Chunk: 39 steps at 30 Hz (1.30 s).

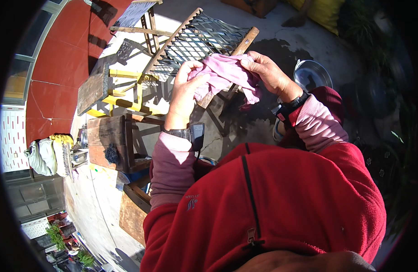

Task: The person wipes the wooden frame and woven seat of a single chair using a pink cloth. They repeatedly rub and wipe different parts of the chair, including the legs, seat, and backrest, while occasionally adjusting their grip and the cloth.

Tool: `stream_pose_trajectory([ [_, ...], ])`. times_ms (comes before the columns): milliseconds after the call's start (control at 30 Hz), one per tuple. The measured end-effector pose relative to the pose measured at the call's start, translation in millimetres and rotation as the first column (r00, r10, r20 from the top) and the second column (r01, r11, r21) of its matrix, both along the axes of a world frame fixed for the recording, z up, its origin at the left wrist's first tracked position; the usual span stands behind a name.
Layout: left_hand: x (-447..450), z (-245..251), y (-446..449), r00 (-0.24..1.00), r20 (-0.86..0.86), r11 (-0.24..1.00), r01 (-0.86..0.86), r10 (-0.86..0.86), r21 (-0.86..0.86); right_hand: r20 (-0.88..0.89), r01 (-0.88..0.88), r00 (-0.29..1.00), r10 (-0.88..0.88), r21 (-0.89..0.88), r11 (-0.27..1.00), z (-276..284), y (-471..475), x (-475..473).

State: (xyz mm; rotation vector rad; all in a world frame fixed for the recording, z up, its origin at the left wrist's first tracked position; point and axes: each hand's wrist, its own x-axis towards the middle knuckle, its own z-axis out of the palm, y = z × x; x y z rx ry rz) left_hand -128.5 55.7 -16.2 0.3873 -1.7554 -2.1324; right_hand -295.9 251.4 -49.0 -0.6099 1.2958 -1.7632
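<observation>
A crumpled pink cloth [226, 73] is stretched between my two hands. My left hand [187, 85] pinches its left side between thumb and fingers. On the opposite side, my right hand [268, 71] grips the upper right edge, and a loose end hangs down below it. Just behind the cloth stands a folding stool [209, 30] with wooden rails and a seat of woven dark straps. The cloth covers part of its near rail. Both wrists carry strapped black devices.
To the right, a metal basin [312, 76] stands on wet concrete. Left are a stool with yellow legs [122, 102] and a wooden stool [107, 142] with a dark scrubber [111, 154] on it. Another folding stool [134, 15] is farther back. A yellow sack [321, 15] lies at the top right.
</observation>
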Motion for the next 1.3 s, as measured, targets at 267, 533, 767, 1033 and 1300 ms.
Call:
stream_pose_trajectory([
  [267, -7, -13, 0, 0.969, -0.180, 0.529, -0.245, 0.172, -0.812, 0.514, -0.035, 0.802, 0.305, -0.468, 0.883, -7, 5, -2],
  [533, -8, -14, 7, 0.992, -0.124, 0.626, -0.115, 0.030, -0.771, 0.381, -0.273, 0.797, 0.468, -0.464, 0.842, -26, 8, 9],
  [767, -1, -28, -9, 0.979, -0.035, 0.411, -0.116, 0.199, -0.904, 0.297, -0.024, 0.947, 0.120, -0.309, 0.951, -8, 21, -40],
  [1033, -1, -60, -14, 0.976, 0.122, 0.263, 0.071, 0.183, -0.962, -0.069, 0.255, 0.965, -0.252, 0.042, 0.966, -4, 39, -62],
  [1300, -4, -72, -15, 0.978, 0.114, 0.303, 0.058, 0.172, -0.951, 0.353, 0.079, 0.900, 0.256, -0.709, 0.700, -16, 57, -122],
])
